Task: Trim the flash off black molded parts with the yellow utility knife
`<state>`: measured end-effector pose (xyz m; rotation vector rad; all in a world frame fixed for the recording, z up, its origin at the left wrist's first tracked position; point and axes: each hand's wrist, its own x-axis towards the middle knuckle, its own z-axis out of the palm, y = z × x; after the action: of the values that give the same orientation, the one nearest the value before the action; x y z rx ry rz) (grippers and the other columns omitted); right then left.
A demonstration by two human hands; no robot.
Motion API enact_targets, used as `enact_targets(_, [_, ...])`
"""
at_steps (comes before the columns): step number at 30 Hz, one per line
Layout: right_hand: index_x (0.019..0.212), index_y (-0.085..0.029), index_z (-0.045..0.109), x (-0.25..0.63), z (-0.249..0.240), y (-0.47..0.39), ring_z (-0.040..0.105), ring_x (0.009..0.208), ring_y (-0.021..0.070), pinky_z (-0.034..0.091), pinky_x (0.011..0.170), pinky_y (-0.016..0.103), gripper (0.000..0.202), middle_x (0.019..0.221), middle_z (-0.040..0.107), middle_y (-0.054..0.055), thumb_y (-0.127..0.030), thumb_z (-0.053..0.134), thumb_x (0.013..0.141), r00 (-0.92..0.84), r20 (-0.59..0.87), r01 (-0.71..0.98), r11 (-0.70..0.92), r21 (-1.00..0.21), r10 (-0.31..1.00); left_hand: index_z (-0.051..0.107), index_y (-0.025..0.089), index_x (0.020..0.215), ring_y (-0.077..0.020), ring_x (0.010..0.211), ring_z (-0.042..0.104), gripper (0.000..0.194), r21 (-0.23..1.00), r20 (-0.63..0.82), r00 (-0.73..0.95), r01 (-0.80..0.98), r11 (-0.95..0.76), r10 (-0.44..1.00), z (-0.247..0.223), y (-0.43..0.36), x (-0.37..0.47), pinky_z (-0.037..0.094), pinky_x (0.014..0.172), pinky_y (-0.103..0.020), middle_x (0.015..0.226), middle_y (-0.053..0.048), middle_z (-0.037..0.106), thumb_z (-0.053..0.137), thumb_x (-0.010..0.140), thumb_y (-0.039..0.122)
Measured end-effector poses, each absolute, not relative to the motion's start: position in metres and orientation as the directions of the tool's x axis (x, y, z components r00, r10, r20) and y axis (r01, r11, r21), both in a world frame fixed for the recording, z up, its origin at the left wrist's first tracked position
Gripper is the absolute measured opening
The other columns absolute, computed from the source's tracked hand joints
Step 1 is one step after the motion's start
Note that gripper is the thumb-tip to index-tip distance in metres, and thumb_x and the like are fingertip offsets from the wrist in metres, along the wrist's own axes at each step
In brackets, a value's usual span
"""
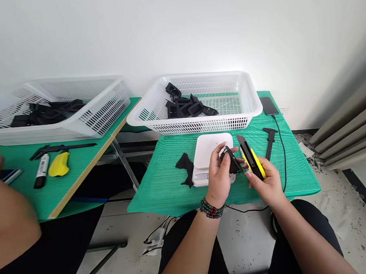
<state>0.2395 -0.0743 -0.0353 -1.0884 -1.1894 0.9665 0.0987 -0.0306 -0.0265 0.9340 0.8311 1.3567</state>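
Observation:
My left hand (220,174) is closed around a small black plastic part (234,165), held above a white kitchen scale (206,146). In my right hand (268,179) is a yellow and black utility knife (253,159), its blade out and pointing up and away from me. The blade is close to the black part; I cannot tell whether they touch. Fingers hide some of the part. Left of the scale, against its edge, lies a ragged black piece (186,168).
A white basket (201,126) holding several black parts (187,105) stands behind the scale. To the right are a black caliper (270,142) and a phone (268,106) on a cable. At the left table, a co-worker's arm (10,213) is near a marker (42,170) and a yellow tool (59,164).

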Motion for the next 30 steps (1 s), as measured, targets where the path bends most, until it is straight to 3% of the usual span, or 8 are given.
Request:
enact_targets(3, [0.130,-0.023,0.061,0.249,-0.034,-0.072,0.054,0.048,0.0099,0.050,0.044,0.025,0.052,0.086,0.071,0.002,-0.048,0.077,0.087,0.009,0.134,-0.096,0.134,-0.986,0.991,0.062,0.025,0.120,-0.0128,0.065,0.064,0.044,0.867,0.029,0.073,-0.499,0.012,0.997,-0.022,-0.024,0.089,0.050,0.057,-0.026,0.097,-0.002,0.070,0.069,0.090,0.056])
enact_targets(7, [0.145,-0.025,0.055,0.258,-0.033,-0.072,0.053,0.045,0.0087,0.048,0.042,0.024,0.061,0.079,0.067,-0.001,-0.051,0.071,0.092,-0.196,0.078,-0.140,0.051,-0.989,0.977,0.069,0.019,0.117,-0.0119,0.058,0.057,0.051,0.842,-0.015,0.212,-0.524,0.127,0.977,-0.014,-0.018,0.075,0.047,0.054,-0.026,0.079,-0.001,0.064,0.071,0.087,0.060])
enact_targets(10, [0.142,-0.026,0.062,0.262,-0.033,-0.072,0.051,0.045,0.0073,0.047,0.041,0.022,0.054,0.075,0.062,-0.002,-0.049,0.071,0.093,-0.260,0.103,-0.165,0.060,-0.984,0.960,0.071,0.017,0.118,-0.0132,0.060,0.059,0.057,0.838,-0.050,0.236,-0.519,0.169,0.970,-0.012,-0.017,0.070,0.047,0.054,-0.026,0.077,-0.001,0.065,0.071,0.085,0.063])
enact_targets(19, [0.138,-0.025,0.069,0.272,-0.028,-0.071,0.048,0.047,0.0077,0.044,0.039,0.020,0.053,0.072,0.058,-0.002,-0.049,0.073,0.090,-0.237,0.045,-0.046,0.035,-0.998,0.970,0.070,0.017,0.100,-0.0103,0.055,0.055,0.045,0.759,-0.183,0.274,-0.571,0.313,0.944,-0.007,-0.012,0.065,0.045,0.049,-0.022,0.072,0.002,0.061,0.082,0.078,0.055])
enact_targets(30, [0.130,-0.023,0.075,0.273,-0.020,-0.074,0.046,0.046,0.0090,0.042,0.039,0.020,0.047,0.066,0.063,0.000,-0.048,0.072,0.090,-0.281,0.049,0.090,0.077,-0.993,0.958,0.074,0.016,0.093,-0.0093,0.058,0.053,0.043,0.825,-0.119,0.244,-0.515,0.232,0.963,-0.008,-0.006,0.056,0.045,0.050,-0.021,0.078,-0.001,0.060,0.081,0.077,0.055])
